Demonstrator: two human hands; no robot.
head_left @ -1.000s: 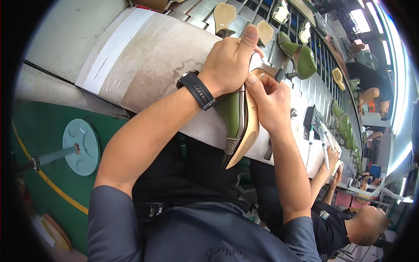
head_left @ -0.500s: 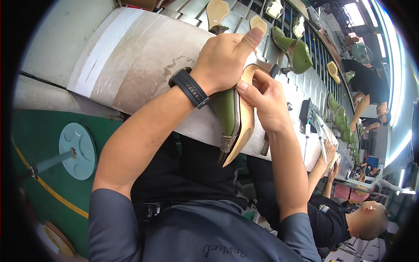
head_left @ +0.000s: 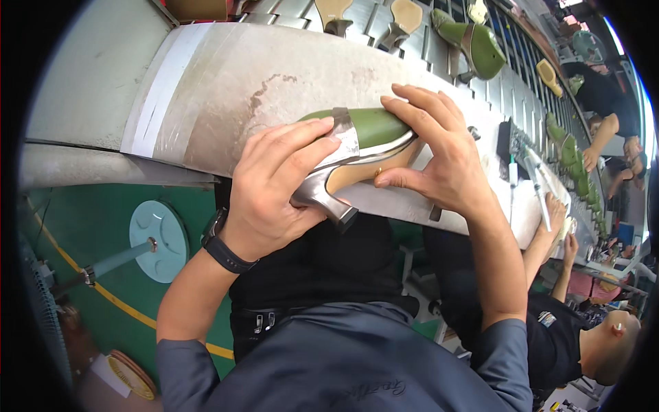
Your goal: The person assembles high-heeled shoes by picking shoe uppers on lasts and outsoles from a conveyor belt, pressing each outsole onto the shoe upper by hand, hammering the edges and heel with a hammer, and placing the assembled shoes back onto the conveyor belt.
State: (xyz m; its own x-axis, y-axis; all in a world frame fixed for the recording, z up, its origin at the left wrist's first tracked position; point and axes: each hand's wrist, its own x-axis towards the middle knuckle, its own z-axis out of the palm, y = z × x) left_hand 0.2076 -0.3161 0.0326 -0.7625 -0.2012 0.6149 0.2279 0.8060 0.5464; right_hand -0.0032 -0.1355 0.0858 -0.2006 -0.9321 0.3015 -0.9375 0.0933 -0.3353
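A green high-heeled shoe (head_left: 384, 128) with silver trim, a tan sole and a metallic heel lies on its side across both my hands, above the near edge of the bench. My left hand (head_left: 264, 192), a black watch on its wrist, wraps the heel end; its fingertips rest on a shiny grey band across the green upper. At the other end my right hand (head_left: 453, 161) has its thumb against the sole and its fingers extending over the toe part. The toe tip is partly hidden by that hand.
The pale bench top (head_left: 226, 75) runs beneath my hands. Beyond it, a slatted conveyor (head_left: 371, 34) carries tan soles with heels (head_left: 406, 17) and another green shoe (head_left: 473, 44). Syringe-like applicators (head_left: 513, 172) lie on the right, beside a co-worker (head_left: 549, 336). A light-blue stool (head_left: 159, 240) stands left.
The shoe has turned from toe pointing toward me to lying crosswise, heel at the left. My left hand has come down onto the heel end; my right has moved to the toe end.
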